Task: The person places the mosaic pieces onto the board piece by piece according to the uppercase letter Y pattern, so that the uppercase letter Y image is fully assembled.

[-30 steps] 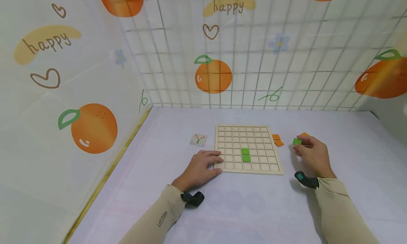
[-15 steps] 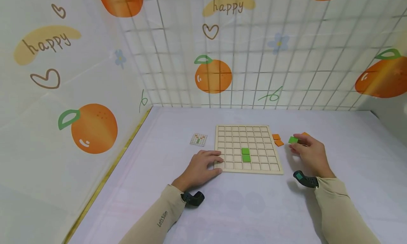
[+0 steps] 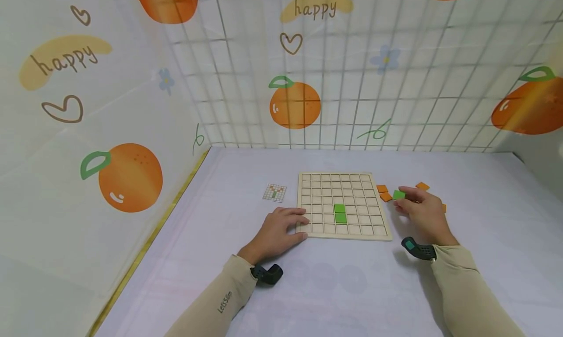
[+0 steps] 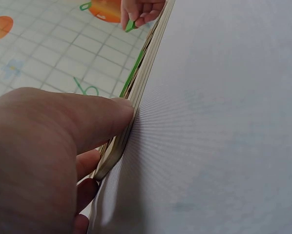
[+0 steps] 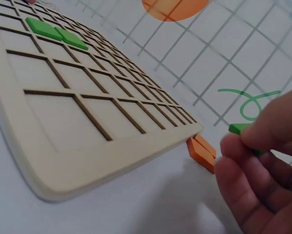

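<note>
Green tile (image 3: 399, 195) is pinched between thumb and fingertips of the right hand (image 3: 424, 212), just off the right side of the wooden grid board (image 3: 350, 200), looks lifted clear of the counter (image 3: 334, 288). In the way: two orange tiles, one toward the counter's far edge (image 3: 382, 188) and one on the near side of it (image 3: 385, 197), lying close together between the pinched tile and the board. A third orange tile (image 3: 422, 186) lies past the right hand toward the counter's far edge; a fourth (image 3: 444, 208) peeks out on the hand's right, mostly covered by it. Board lies flat, mid-counter, nearer the far edge than the bottom of the head view. Two seated green tiles occupy adjacent cells of one column, a farther one (image 3: 339, 208) and a nearer one (image 3: 340, 218). Left hand (image 3: 278, 232) isn't gripping: fingers loosely bent, tips resting on the board's left rim, thumb at the corner nearest the person. Small pattern card (image 3: 274, 193) is flat between board and the counter's left edge, apart from both. Each wrist has a black band, left (image 3: 269, 274) and right (image 3: 419, 249); sleeves are beige. Orange-print sheet (image 3: 352, 73) rises along the counter's far edge, grid lines across it.
</note>
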Demonstrator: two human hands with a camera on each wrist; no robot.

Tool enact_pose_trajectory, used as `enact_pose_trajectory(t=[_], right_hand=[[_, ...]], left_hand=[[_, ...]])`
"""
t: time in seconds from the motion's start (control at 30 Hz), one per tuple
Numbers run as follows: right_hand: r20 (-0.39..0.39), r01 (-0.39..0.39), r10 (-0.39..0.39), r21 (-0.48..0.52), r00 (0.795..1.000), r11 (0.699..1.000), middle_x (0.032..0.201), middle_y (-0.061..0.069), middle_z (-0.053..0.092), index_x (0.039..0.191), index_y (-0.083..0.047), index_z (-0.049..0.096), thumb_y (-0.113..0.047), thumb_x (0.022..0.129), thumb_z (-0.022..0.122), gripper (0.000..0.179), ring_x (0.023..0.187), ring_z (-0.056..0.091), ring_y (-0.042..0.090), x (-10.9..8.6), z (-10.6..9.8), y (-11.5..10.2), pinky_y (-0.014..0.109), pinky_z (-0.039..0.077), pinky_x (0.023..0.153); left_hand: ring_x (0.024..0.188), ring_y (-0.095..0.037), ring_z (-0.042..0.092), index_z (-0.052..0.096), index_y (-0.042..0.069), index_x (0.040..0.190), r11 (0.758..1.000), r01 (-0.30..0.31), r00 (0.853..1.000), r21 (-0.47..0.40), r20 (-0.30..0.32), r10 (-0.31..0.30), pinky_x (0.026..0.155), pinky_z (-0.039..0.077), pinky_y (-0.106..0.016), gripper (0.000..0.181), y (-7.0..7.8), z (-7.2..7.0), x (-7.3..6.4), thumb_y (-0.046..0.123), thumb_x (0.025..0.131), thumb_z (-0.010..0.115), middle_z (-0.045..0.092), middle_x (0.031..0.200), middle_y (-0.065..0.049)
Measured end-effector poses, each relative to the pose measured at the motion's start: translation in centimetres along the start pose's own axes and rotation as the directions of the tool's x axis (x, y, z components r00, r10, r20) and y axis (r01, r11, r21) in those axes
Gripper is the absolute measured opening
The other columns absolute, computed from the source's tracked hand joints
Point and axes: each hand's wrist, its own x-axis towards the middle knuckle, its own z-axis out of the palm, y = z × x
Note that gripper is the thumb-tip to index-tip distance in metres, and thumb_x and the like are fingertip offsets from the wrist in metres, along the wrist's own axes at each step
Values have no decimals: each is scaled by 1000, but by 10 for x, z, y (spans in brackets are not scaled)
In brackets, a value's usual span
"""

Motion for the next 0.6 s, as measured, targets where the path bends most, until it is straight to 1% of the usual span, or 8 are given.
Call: enact_pose_trajectory(t=[0.1,0.17,0.23,0.33,0.4,0.47,0.6], right_hand=[[-5,14,-14,0,1000,1000,126,22,56,145,1,50,-14,100,59,49,86,65,4,0,2,1,17,54,75],[-10,11,-11,-4,1000,1000,127,22,55,146,1,49,-14,100,60,49,88,65,6,1,5,1,15,53,75],[-12,-2,2,-6,1000,1000,128,23,55,147,-1,49,-14,100,59,50,92,65,10,1,8,0,15,53,74],[-7,-31,31,-3,999,1000,133,22,54,149,-4,47,-15,101,57,51,101,64,21,1,12,-3,14,53,75],[-2,-32,32,-5,999,999,133,22,53,149,-5,46,-15,101,56,50,103,63,23,0,14,-4,14,53,75],[11,-30,30,8,999,1000,133,21,53,149,-5,47,-17,101,58,51,102,64,22,-1,15,-5,15,53,76],[41,-25,22,64,999,998,131,18,53,148,-5,49,-20,99,63,53,98,64,12,-2,16,-7,16,52,80]], left_hand=[[130,-22,45,71,22,124,1000,-5,1000,-1,-7,5,106,34,-48,33,0,0,0,35,94,69,54,145,7],[131,-22,45,71,22,124,1000,-6,1000,-4,-7,6,106,34,-48,33,0,0,0,35,94,69,54,145,7],[131,-22,45,71,22,124,1000,-3,1000,-6,-4,3,106,34,-49,33,0,1,0,35,94,69,53,146,7],[132,-22,44,71,22,124,1000,-1,1000,-3,-2,1,107,34,-49,34,-1,1,1,36,94,69,53,146,7],[132,-21,45,70,23,125,1000,-2,1000,2,-3,2,107,34,-49,34,-2,1,1,37,94,69,53,146,7],[132,-21,45,70,23,125,1000,1,1000,7,-1,-1,107,34,-48,34,-2,1,1,37,94,69,53,146,8],[132,-21,45,70,23,125,1000,5,1000,8,4,-5,107,34,-48,34,-1,1,1,37,94,69,53,146,8]])
